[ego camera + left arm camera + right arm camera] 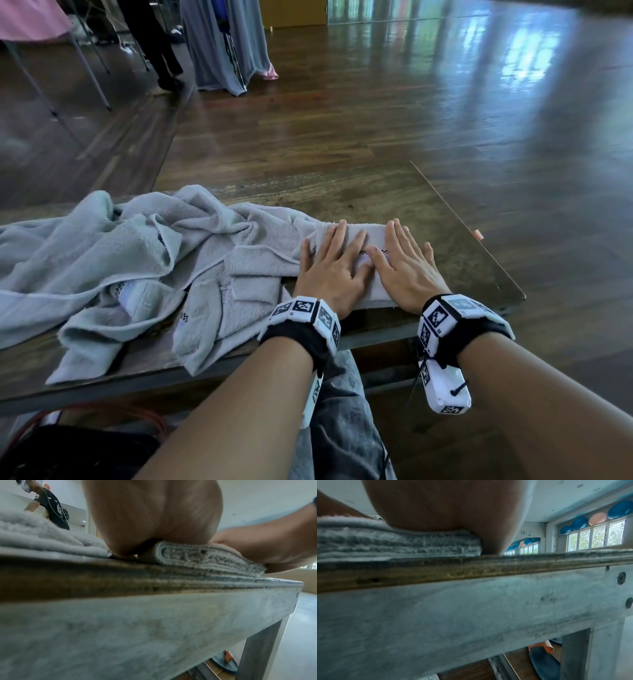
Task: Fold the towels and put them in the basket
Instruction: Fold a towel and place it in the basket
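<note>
We press both hands, left (337,265) and right (404,263), fingers straight, flat on the folded towel (356,236) at the tabletop's (445,233) near right.

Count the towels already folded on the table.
1: the folded towel lies under both flat hands near the table front edge. The crumpled pile to its left could hide others.

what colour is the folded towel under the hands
Light grey, with a small black-and-white checked band; the folded towel shows best in the head view.
</note>
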